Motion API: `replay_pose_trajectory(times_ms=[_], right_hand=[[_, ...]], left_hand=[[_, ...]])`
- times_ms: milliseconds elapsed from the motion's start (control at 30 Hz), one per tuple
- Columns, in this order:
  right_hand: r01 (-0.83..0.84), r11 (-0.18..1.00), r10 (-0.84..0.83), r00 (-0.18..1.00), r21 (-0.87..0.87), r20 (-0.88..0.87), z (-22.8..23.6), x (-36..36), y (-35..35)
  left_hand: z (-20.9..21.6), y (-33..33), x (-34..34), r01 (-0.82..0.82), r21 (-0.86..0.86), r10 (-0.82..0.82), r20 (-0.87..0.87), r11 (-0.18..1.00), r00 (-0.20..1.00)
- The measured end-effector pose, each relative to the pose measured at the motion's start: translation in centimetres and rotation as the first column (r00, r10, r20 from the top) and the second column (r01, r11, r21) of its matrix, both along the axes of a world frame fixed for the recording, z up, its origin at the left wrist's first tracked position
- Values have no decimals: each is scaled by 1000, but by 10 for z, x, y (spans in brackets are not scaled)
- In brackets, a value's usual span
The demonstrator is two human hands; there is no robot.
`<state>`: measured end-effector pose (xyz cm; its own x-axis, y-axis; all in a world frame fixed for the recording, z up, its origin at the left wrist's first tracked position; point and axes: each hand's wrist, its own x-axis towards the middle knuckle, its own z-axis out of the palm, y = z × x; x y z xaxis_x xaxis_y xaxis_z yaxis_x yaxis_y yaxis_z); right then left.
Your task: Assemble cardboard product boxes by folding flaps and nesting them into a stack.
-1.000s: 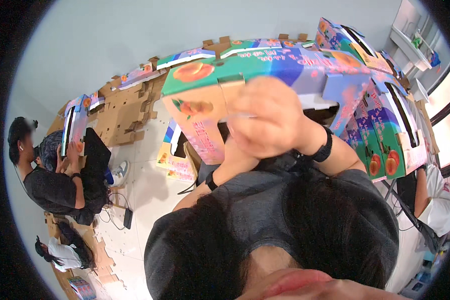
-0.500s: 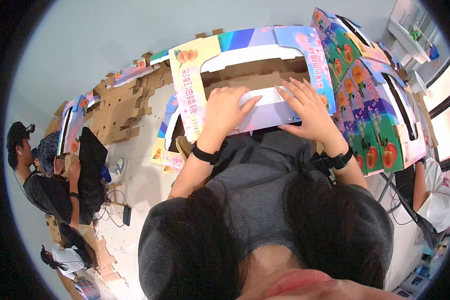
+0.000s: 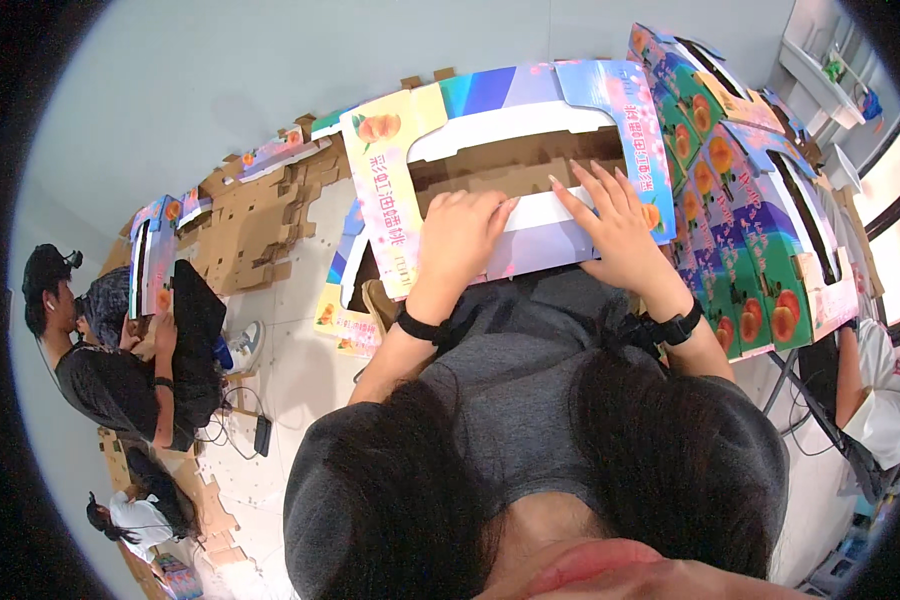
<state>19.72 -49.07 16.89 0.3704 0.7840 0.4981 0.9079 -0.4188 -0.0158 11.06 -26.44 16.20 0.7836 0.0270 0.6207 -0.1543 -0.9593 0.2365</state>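
Observation:
A colourful printed fruit carton (image 3: 560, 88) rests on my lap, its large cut-out opening facing up. Along the near side of that opening runs a white folded flap (image 3: 542, 212). My left hand (image 3: 460, 232) is closed over the flap's left part, fingers bent at the rim and the thumb close beside them. On the flap's right part lies my right hand (image 3: 615, 225), open, its fingers spread and pointing away from me. Inside the carton bare brown cardboard (image 3: 520, 165) shows. What the undersides of my fingers press on is hidden.
Similar finished-looking cartons (image 3: 745, 220) are stacked close on my right. Another carton (image 3: 345, 325) stands at my left knee. Flat brown cardboard sheets (image 3: 255, 235) lie at the far left. A seated person (image 3: 110, 385) on the left handles a carton; another person (image 3: 885, 390) sits at right.
My left thumb has drawn in toward its fingers at the flap. The right hand stays spread on the flap, shifted slightly. The whole view has tilted a little.

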Motion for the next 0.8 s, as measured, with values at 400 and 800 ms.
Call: replay_pose_trajectory(times_ms=[400,800], right_hand=[[-14,996,-22,925,91,380,37,17,-16],[134,991,-92,492,30,865,133,59,-48]], left_hand=[[27,-32,-46,185,-28,-180,130,982,975],[86,23,-112,-47,-76,80,528,996,846]])
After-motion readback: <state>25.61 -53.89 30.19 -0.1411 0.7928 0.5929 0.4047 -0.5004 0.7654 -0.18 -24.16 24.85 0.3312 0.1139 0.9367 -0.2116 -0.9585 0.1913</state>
